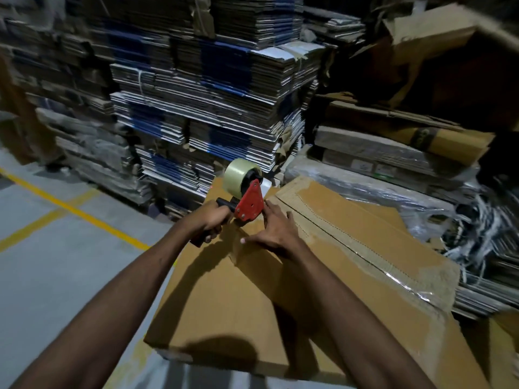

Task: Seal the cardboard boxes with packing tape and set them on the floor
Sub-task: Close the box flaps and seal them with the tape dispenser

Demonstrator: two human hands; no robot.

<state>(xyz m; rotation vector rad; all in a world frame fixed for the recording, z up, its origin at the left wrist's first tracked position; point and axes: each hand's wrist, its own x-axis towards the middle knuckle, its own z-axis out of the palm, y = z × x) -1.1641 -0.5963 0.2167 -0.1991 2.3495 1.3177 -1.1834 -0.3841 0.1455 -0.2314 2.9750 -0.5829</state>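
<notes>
A large brown cardboard box (pixel 238 299) fills the lower middle of the head view, its top flaps closed. Clear packing tape (pixel 373 259) runs along the centre seam toward the right. My left hand (pixel 212 223) grips the black handle of a red tape dispenser (pixel 250 204) that carries a roll of clear tape (pixel 238 175). The dispenser's front sits on the box's far left edge. My right hand (pixel 273 230) lies flat with fingers spread on the box top, right beside the dispenser.
Tall stacks of flattened cartons (pixel 213 102) rise behind the box. More flat cardboard and plastic-wrapped bundles (pixel 393 169) lie at the right. Grey floor (pixel 56 262) with yellow lines (pixel 75 211) spreads to the left.
</notes>
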